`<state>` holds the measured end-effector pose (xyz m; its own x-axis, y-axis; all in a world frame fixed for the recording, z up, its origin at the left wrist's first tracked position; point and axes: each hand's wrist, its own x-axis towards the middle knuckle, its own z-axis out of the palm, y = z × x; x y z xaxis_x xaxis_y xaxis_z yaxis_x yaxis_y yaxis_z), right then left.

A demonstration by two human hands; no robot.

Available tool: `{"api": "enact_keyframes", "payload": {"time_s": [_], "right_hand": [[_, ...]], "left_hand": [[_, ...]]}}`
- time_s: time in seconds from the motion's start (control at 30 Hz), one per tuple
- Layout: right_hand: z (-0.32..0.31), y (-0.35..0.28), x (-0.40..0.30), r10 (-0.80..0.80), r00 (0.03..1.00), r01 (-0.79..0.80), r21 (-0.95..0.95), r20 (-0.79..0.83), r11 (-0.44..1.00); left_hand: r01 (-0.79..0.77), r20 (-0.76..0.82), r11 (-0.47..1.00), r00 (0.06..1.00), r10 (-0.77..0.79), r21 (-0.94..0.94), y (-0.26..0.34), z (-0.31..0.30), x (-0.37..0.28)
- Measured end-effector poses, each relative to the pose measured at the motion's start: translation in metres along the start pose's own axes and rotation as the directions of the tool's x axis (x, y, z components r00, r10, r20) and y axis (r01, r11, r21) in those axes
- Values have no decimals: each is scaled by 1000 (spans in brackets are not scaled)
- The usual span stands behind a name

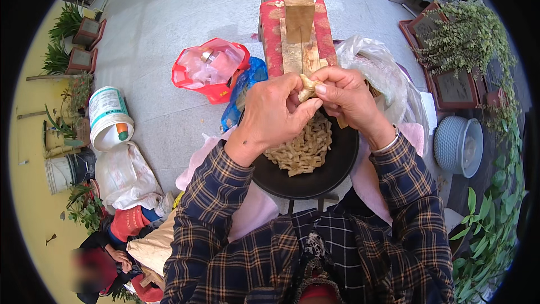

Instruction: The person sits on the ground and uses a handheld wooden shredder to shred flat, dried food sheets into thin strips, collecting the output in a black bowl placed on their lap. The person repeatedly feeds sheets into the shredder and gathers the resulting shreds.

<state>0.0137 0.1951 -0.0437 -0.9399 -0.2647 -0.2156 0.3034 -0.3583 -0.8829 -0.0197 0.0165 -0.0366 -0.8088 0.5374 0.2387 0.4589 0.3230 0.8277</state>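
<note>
Both my hands meet above a black round pan. My left hand [274,114] pinches one side of a pale yellowish, root-like piece [308,87], and the fingers of my right hand [350,99] grip its other side. Below them, many short light-brown cut pieces [301,152] lie heaped in the black pan [303,188]. A longer yellowish strip [341,121] shows under my right hand. Just beyond my hands, a wooden block [299,19] stands upright on a board [291,57] over a bench with a red patterned cover [272,29].
Left of the bench are a red plastic bag [211,71] and a blue bag [253,71]. A clear plastic bag [392,76] lies to its right. A white bucket [110,114] lies tipped at left; a blue basket [453,145] is at right. Another person [99,268] sits at lower left.
</note>
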Motion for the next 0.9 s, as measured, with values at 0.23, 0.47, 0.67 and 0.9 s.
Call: {"api": "enact_keyframes", "payload": {"time_s": [0.23, 0.47, 0.67, 0.9], "right_hand": [[-8, -20, -10, -107, 994, 108, -129, 11, 986], [-25, -29, -22, -222, 975, 205, -383, 1, 901], [-8, -22, -20, -137, 990, 102, -529, -28, 843], [-17, -22, -14, -185, 980, 176, -734, 69, 656]], "left_hand": [[469, 423, 282, 881, -211, -837, 2, -10, 1], [369, 372, 617, 919, -131, -695, -1, -26, -4], [-200, 126, 966, 975, 181, 162, 10, -19, 1], [-50, 389, 974, 920, -41, 221, -1, -13, 8]]}}
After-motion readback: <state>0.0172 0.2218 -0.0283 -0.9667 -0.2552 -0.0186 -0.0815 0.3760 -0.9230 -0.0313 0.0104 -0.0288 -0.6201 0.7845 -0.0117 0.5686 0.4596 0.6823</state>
